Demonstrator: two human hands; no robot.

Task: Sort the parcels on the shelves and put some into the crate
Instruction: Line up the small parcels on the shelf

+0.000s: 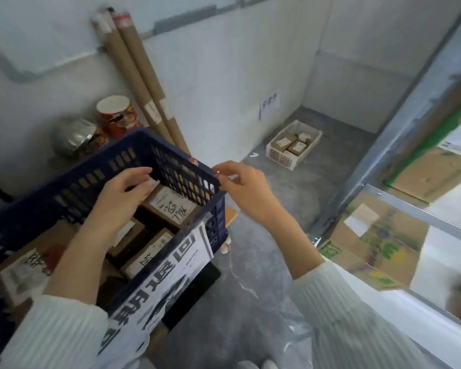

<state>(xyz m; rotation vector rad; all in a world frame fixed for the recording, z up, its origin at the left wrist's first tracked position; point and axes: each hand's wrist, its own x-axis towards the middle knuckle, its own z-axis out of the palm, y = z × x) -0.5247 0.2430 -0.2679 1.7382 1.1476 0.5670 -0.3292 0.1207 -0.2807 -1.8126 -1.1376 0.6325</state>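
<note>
Blue crate (pixel 171 153): left hand (pixel 125 193) grips a parcel (pixel 168 206) inside.

Parcels (pixel 168 206) in crate (pixel 96 179); shelves (pixel 399 209) right of crate.

- Your left hand (pixel 125 193) covers the far end of the labelled parcel (pixel 171 206) in the crate (pixel 171 166); you can't tell whether the fingers grip it
- The crate's near left corner runs off the picture's edge
- The printed sheet (pixel 168 278) on the crate's front is smeared, its characters unreadable
- The wall note (pixel 270 103) is too small to read
- The shelf boxes (pixel 378 243) at your right are blurred and cut off
</note>
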